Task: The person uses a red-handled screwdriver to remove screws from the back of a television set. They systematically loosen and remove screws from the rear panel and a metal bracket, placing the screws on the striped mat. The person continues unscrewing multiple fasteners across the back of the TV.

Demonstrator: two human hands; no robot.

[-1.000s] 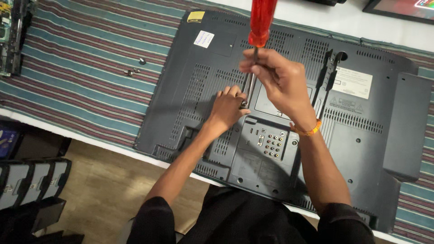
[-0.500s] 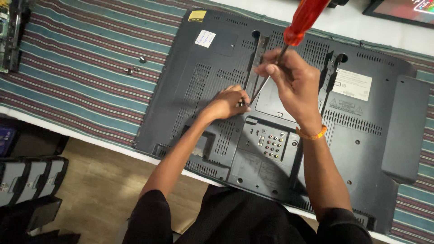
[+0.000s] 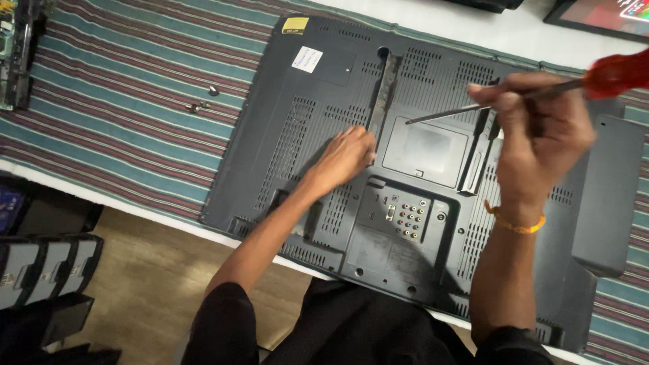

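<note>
You are pressing your left hand (image 3: 345,157) flat-fingered on the TV back (image 3: 324,122), gripping nothing — likely steadying the panel. Your right hand (image 3: 541,135) is clenching the screwdriver (image 3: 514,100), its tip lying low across the panel's centre, lifted off. Loose screws (image 3: 201,103) are sitting apart on the striped cloth (image 3: 122,88) — out of the way.

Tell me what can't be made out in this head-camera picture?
- Whatever the left hand pinches against the television back: hidden under its fingers.
- End of the red-handled screwdriver: handle blurred and cut off by the right edge.
- Loose screws on the striped cloth: too small to tell their type.
- Right hand: its palm-side grip faces away.
</note>
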